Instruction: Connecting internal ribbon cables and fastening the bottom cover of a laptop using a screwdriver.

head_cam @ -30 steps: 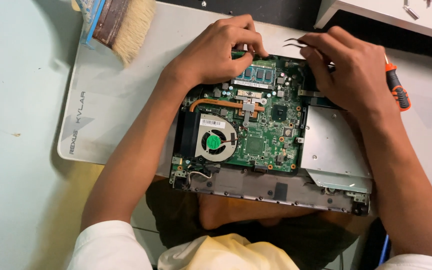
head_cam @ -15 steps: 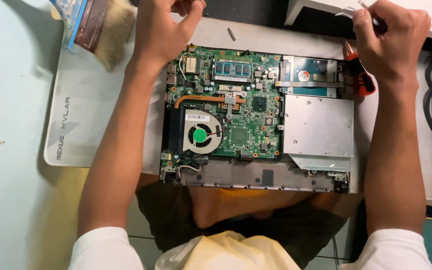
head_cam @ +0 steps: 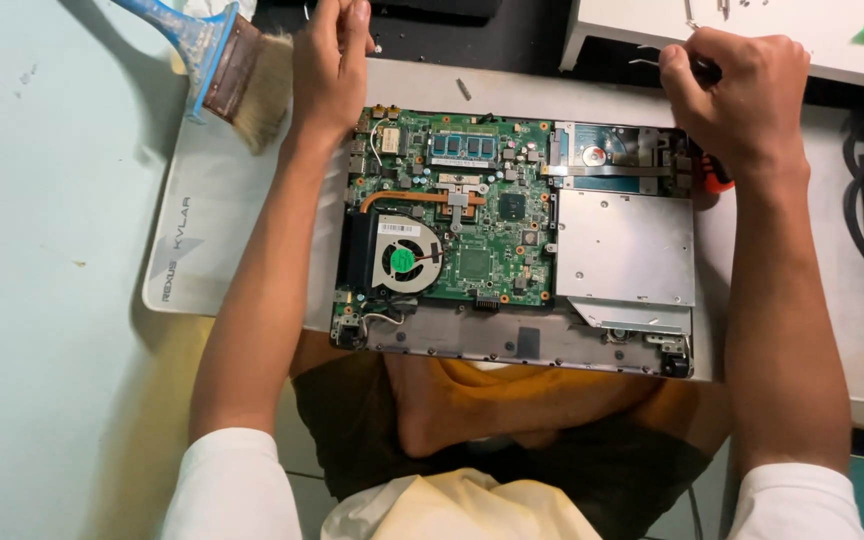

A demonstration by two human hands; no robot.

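A pale worktop carries a light grey mat, and on the mat's right part, reaching to the near edge of the worktop, lies an opened laptop base with its innards bare. Its green circuit board fills the left and middle, with a round fan and a copper heat pipe at the left; a plain silver drive bay takes up the right, and a small hard drive sits at the far right corner of the base. A blue-handled brush lies at the mat's far left corner. The left hand rests at the far edge of the base, fingers curled shut; what, if anything, it grips I cannot tell, since the picture's top edge cuts it off. The right hand is closed in a fist round thin metal tweezers just beyond the hard drive, an orange-handled tool lying under its wrist. This looks like a pause in stripping the board, both hands drawn off it; a next move back in would call for a fine, steady tip placed on one small part. A loose screw lies on the mat beyond the board. The tweezers' tips and the small parts on the white tray are hard to make out.
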